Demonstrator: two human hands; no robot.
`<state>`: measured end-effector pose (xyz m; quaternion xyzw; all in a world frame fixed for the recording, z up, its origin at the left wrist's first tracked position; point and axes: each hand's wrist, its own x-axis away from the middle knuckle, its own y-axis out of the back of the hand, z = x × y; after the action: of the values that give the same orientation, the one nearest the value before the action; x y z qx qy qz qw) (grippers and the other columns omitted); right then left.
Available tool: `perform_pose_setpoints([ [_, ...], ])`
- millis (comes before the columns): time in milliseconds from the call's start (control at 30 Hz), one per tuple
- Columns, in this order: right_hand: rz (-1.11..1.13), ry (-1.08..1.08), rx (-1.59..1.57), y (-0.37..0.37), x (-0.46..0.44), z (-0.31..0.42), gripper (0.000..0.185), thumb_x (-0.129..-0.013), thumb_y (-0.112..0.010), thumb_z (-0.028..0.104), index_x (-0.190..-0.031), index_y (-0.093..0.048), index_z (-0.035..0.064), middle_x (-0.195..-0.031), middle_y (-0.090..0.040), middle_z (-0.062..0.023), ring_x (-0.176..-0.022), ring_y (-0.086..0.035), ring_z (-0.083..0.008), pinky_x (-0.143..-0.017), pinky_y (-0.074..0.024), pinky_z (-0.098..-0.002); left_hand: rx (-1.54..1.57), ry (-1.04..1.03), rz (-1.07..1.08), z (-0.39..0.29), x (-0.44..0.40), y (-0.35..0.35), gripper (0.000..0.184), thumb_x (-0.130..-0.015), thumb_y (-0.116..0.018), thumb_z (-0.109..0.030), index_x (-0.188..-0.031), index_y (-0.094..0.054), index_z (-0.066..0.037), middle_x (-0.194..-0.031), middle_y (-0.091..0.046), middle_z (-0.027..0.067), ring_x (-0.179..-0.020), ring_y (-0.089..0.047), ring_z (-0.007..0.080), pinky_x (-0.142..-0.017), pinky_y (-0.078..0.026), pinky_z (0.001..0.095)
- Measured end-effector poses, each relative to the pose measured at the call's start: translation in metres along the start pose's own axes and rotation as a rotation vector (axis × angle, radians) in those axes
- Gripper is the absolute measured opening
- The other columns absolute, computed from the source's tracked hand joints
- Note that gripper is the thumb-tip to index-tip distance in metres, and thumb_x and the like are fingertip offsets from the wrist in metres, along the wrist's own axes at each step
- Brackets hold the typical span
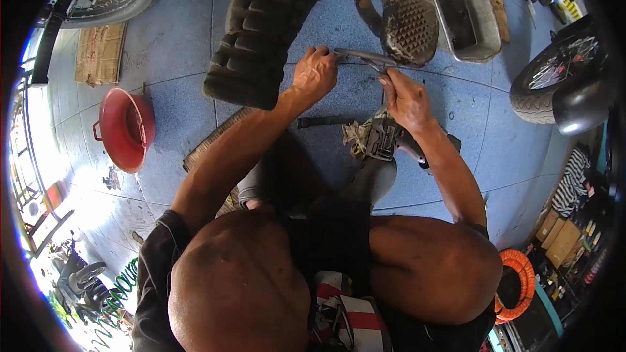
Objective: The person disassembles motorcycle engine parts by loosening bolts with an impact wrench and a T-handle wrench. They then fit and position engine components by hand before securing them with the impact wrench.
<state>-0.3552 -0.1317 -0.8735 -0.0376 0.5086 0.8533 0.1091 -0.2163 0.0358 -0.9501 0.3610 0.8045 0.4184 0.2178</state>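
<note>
My left hand (316, 70) is closed around the left end of a slim grey metal bar (365, 53). Further right, my right hand (405, 99) pinches the same bar near its other side, with a thin rod hanging by the fingers. A motorcycle tyre (255, 39) stands just left of my left hand. Below my right hand lie a crumpled rag (357, 137), a dark metal part (381, 139) and a power tool (412, 150), partly hidden by my forearm. A dark bar-shaped tool (324, 120) lies on the blue floor.
A sandal sole (411, 29) and a metal tray (492, 32) are ahead to the right. At the left sits a red basin (124, 129) near cardboard (99, 53). A motorcycle wheel (538, 101) is at the right; an orange coil (521, 283) lies lower right.
</note>
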Motion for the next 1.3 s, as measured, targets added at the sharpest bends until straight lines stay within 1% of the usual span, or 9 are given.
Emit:
perform_pose_setpoints([
  [267, -0.065, -0.004, -0.040, -0.001, 0.001, -0.004, 0.018, -0.094, -0.059, 0.021, -0.088, -0.056, 0.0039, -0.072, -0.065, -0.0153, -0.060, -0.065, -0.0339, -0.048, -0.0503, -0.0415, 0.023, -0.038, -0.003, 0.004, 0.000, -0.001, 0.011, -0.081, -0.059, -0.008, -0.086, -0.068, -0.003, -0.090, -0.063, 0.0156, -0.085, -0.059, 0.0338, -0.079, -0.050, 0.0419],
  [333, 0.067, -0.045, 0.051, -0.002, -0.001, -0.004, 0.020, -0.095, -0.058, 0.022, -0.087, -0.055, 0.0039, -0.069, -0.064, -0.0156, -0.057, -0.064, -0.0345, -0.047, -0.0493, -0.0421, 0.024, -0.034, -0.011, 0.003, -0.001, -0.004, 0.012, -0.081, -0.059, -0.008, -0.086, -0.068, -0.003, -0.090, -0.063, 0.0155, -0.085, -0.059, 0.0339, -0.079, -0.050, 0.0419],
  [467, -0.058, 0.018, 0.003, 0.001, -0.002, 0.001, 0.022, -0.095, -0.057, 0.023, -0.086, -0.055, 0.0037, -0.067, -0.063, -0.0157, -0.054, -0.063, -0.0343, -0.046, -0.0494, -0.0416, 0.025, -0.047, 0.006, 0.000, 0.000, 0.004, 0.011, -0.081, -0.059, -0.008, -0.087, -0.068, -0.003, -0.090, -0.063, 0.0151, -0.086, -0.059, 0.0333, -0.080, -0.049, 0.0413],
  [533, 0.070, -0.050, 0.037, 0.002, -0.001, 0.000, 0.022, -0.095, -0.057, 0.024, -0.086, -0.054, 0.0037, -0.067, -0.063, -0.0161, -0.055, -0.064, -0.0332, -0.046, -0.0498, -0.0405, 0.010, -0.031, 0.011, -0.002, 0.001, 0.004, 0.011, -0.081, -0.059, -0.008, -0.086, -0.068, -0.003, -0.089, -0.063, 0.0150, -0.085, -0.059, 0.0331, -0.080, -0.049, 0.0412],
  [767, -0.076, 0.003, -0.032, 0.000, -0.001, -0.003, 0.022, -0.095, -0.058, 0.024, -0.086, -0.055, 0.0036, -0.067, -0.064, -0.0152, -0.058, -0.065, -0.0324, -0.046, -0.0508, -0.0389, 0.019, -0.037, -0.002, 0.002, 0.000, 0.001, 0.011, -0.081, -0.060, -0.009, -0.085, -0.068, -0.002, -0.089, -0.062, 0.0150, -0.086, -0.059, 0.0334, -0.080, -0.049, 0.0415],
  [833, 0.088, -0.012, 0.093, 0.000, -0.003, -0.004, 0.023, -0.095, -0.058, 0.024, -0.085, -0.056, 0.0035, -0.068, -0.064, -0.0151, -0.058, -0.066, -0.0325, -0.046, -0.0513, -0.0389, 0.022, -0.045, -0.022, 0.001, -0.002, 0.000, 0.010, -0.081, -0.060, -0.009, -0.085, -0.067, -0.002, -0.089, -0.062, 0.0151, -0.086, -0.059, 0.0334, -0.079, -0.049, 0.0415],
  [1133, 0.058, -0.015, 0.111, 0.006, -0.003, -0.002, 0.022, -0.094, -0.058, 0.024, -0.086, -0.056, 0.0032, -0.067, -0.063, -0.0155, -0.056, -0.064, -0.0329, -0.046, -0.0509, -0.0394, 0.013, 0.008, 0.000, -0.001, -0.005, 0.003, 0.015, -0.080, -0.065, -0.009, -0.093, -0.071, -0.006, -0.090, -0.065, 0.0149, -0.088, -0.060, 0.0315, -0.082, -0.049, 0.0417],
  [1233, -0.107, 0.005, -0.043, 0.005, -0.003, 0.003, 0.022, -0.094, -0.058, 0.024, -0.087, -0.056, 0.0034, -0.067, -0.063, -0.0157, -0.056, -0.064, -0.0333, -0.046, -0.0504, -0.0401, 0.020, -0.016, -0.009, 0.001, 0.000, 0.001, 0.009, -0.081, -0.060, -0.008, -0.084, -0.067, -0.003, -0.089, -0.062, 0.0143, -0.087, -0.059, 0.0335, -0.079, -0.050, 0.0411],
  [1300, -0.009, -0.007, 0.026, 0.002, -0.003, 0.000, 0.022, -0.095, -0.058, 0.025, -0.087, -0.057, 0.0038, -0.068, -0.063, -0.0156, -0.055, -0.064, -0.0335, -0.046, -0.0502, -0.0404, 0.047, -0.024, -0.043, 0.001, -0.001, -0.001, 0.008, -0.080, -0.061, -0.008, -0.083, -0.067, -0.003, -0.089, -0.062, 0.0144, -0.087, -0.059, 0.0335, -0.078, -0.050, 0.0411],
])
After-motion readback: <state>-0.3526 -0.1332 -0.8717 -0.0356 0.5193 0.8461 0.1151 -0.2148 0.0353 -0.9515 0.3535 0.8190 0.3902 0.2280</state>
